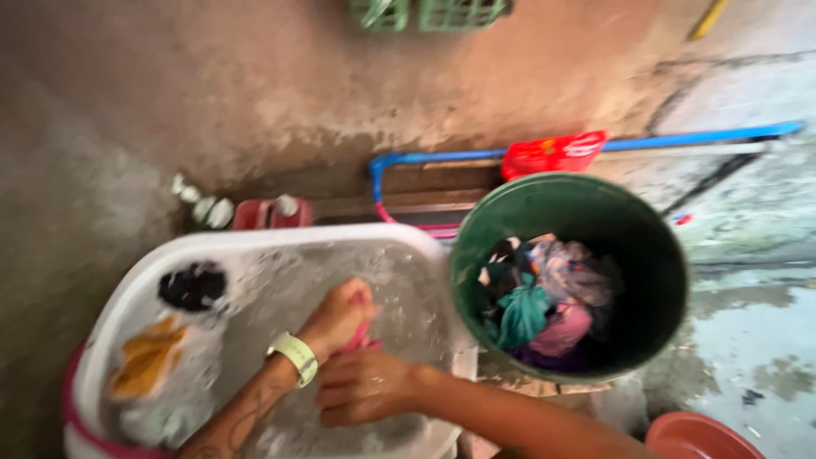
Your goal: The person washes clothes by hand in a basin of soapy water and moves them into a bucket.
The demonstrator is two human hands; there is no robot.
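Left hand (338,316) and right hand (361,387) both curled tight, pressed together, gripping pink cloth (361,338) between them over soapy water in white wash tub (280,240). Right of hands: green bucket (654,255) holding wet clothes (544,302). Left of hands: orange garment (146,357), dark garment (193,285) in suds.

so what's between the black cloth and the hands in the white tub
In the head view, only soapy grey water lies between the black cloth and the hands.

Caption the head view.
Both hands, left hand and right hand, scrub a pink cloth in a white basin.
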